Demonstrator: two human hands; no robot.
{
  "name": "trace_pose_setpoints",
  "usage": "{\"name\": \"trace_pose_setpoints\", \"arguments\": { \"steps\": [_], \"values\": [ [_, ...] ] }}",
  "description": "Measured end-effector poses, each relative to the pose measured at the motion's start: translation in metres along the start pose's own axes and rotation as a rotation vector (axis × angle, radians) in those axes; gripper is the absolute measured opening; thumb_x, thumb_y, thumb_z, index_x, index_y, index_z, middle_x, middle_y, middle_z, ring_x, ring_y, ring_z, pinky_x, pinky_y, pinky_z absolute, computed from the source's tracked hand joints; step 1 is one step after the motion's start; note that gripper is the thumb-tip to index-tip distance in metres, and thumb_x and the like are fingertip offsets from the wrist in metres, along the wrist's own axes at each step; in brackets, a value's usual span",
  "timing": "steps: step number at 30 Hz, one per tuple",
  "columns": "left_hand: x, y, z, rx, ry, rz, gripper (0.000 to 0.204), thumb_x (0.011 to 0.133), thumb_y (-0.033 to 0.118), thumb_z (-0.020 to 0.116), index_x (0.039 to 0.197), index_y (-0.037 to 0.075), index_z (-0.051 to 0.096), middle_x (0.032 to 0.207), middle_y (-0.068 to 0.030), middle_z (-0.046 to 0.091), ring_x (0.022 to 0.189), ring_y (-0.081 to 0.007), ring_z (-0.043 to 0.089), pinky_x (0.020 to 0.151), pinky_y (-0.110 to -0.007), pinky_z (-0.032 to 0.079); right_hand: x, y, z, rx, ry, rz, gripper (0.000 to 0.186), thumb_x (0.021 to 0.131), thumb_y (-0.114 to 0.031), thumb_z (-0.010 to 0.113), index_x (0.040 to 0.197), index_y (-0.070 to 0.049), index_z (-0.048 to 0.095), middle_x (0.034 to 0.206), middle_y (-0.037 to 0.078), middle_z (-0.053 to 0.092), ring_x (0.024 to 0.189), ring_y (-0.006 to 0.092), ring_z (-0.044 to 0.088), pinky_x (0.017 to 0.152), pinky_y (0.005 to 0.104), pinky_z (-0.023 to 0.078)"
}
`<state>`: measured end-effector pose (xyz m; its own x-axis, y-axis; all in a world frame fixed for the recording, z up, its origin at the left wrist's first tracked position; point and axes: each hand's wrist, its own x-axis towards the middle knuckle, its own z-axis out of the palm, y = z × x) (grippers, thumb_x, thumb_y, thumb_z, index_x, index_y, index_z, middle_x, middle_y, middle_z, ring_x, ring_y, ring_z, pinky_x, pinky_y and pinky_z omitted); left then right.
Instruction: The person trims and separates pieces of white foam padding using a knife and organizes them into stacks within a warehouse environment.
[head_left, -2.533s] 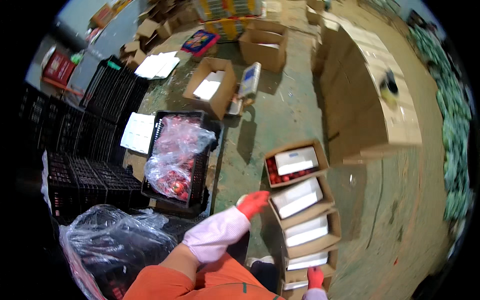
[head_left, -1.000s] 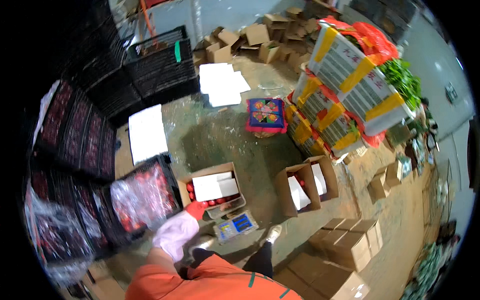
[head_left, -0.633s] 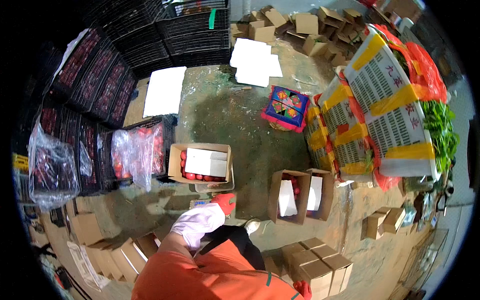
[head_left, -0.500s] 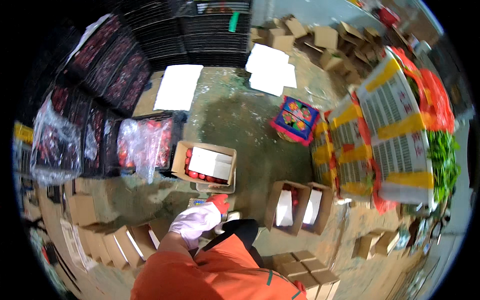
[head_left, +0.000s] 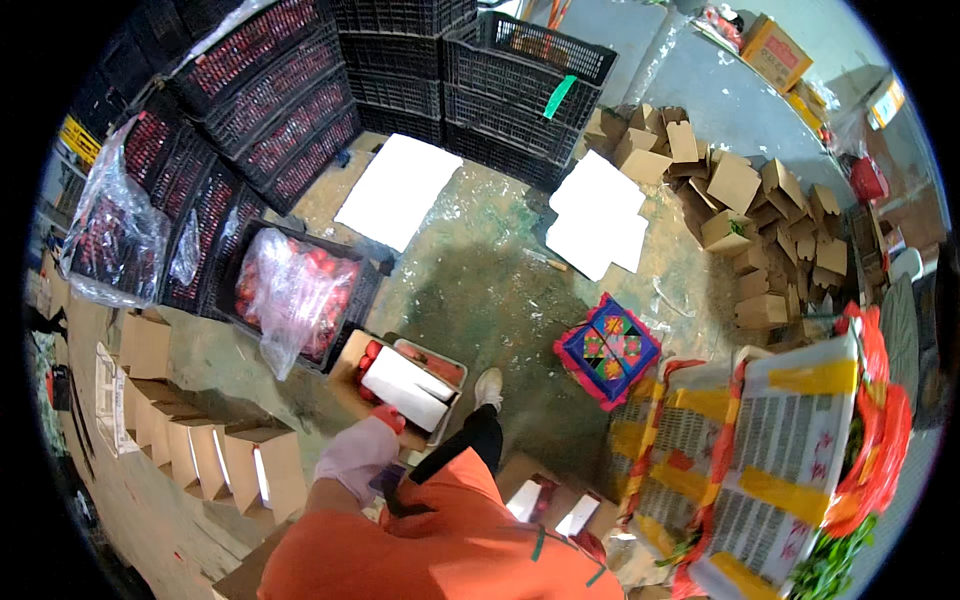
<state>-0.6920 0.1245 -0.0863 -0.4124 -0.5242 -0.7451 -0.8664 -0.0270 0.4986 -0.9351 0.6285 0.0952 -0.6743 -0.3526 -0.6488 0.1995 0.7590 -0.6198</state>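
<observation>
My left hand [head_left: 389,417], in a red glove below a pale pink sleeve cover, is at the near side of an open cardboard box [head_left: 345,372]. Its fingers appear closed on the box's edge. Round red fruit [head_left: 371,352] shows along the box's left side, and a white sheet [head_left: 404,388] covers the rest. Under the box a shallow tray [head_left: 452,371] sticks out at the far right. A small dark panel [head_left: 388,480] lies below my left wrist. Of my right hand, only a red patch [head_left: 590,545] beside my orange shirt may show; its fingers are hidden.
Left of the box stands a black crate [head_left: 368,300] of red fruit under clear plastic. Stacked black crates [head_left: 400,75] rise behind. Open cartons [head_left: 262,465] line the near left. A patterned cushion [head_left: 610,350] and taped white boxes [head_left: 790,440] are on the right.
My view has turned, and my left hand has reached from beside the fruit box to its near edge. The box has shifted towards me and left on the tray, uncovering its far part.
</observation>
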Motion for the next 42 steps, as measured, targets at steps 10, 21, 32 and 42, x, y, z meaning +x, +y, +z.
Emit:
{"name": "trace_pose_setpoints", "arguments": {
  "steps": [10, 21, 32, 42],
  "values": [
    [0.08, 0.247, -0.08, -0.308, 0.441, 0.274, 0.041, 0.075, 0.021, 0.067, 0.11, 0.002, 0.058, 0.091, -0.0113, 0.065, 0.083, -0.0196, 0.063, 0.076, -0.031, 0.049, 0.201, -0.2, -0.065, 0.595, 0.069, 0.07, 0.032, 0.087, -0.022, 0.058, 0.109, 0.001, 0.053, 0.093, 0.014, 0.062, 0.079, 0.0228, 0.062, 0.072, 0.0294, 0.05],
    [0.165, 0.319, -0.054, -0.728, 0.275, 0.031, 0.026, 0.083, 0.022, 0.058, 0.101, 0.003, 0.06, 0.074, -0.0024, 0.059, 0.07, -0.0104, 0.053, 0.061, -0.027, 0.043, 0.494, -0.266, -0.111, -0.683, -0.269, -0.611, 0.02, 0.086, -0.022, 0.052, 0.096, -0.006, 0.059, 0.091, 0.013, 0.063, 0.079, 0.0286, 0.061, 0.071, 0.0356, 0.048],
    [0.394, 0.461, 0.007, -0.318, 0.28, 0.175, 0.033, 0.082, 0.023, 0.06, 0.111, 0.007, 0.057, 0.1, -0.0115, 0.062, 0.091, -0.0284, 0.06, 0.077, -0.038, 0.049, 0.826, -0.391, -0.09, 0.246, -0.327, 0.18, 0.04, 0.084, -0.025, 0.062, 0.106, 0.007, 0.053, 0.09, 0.014, 0.063, 0.077, 0.0181, 0.059, 0.07, 0.0285, 0.05],
    [0.711, 0.535, 0.067, -0.351, 0.513, 0.438, 0.075, 0.07, 0.032, 0.068, 0.134, 0.009, 0.036, 0.133, -0.0185, 0.042, 0.12, -0.0321, 0.043, 0.099, -0.037, 0.037, 1.052, -0.332, -0.019, 0.091, -0.021, 0.256, 0.047, 0.085, -0.04, 0.06, 0.109, -0.001, 0.049, 0.091, 0.007, 0.051, 0.081, 0.0215, 0.055, 0.064, 0.0302, 0.048]
  ]
}}
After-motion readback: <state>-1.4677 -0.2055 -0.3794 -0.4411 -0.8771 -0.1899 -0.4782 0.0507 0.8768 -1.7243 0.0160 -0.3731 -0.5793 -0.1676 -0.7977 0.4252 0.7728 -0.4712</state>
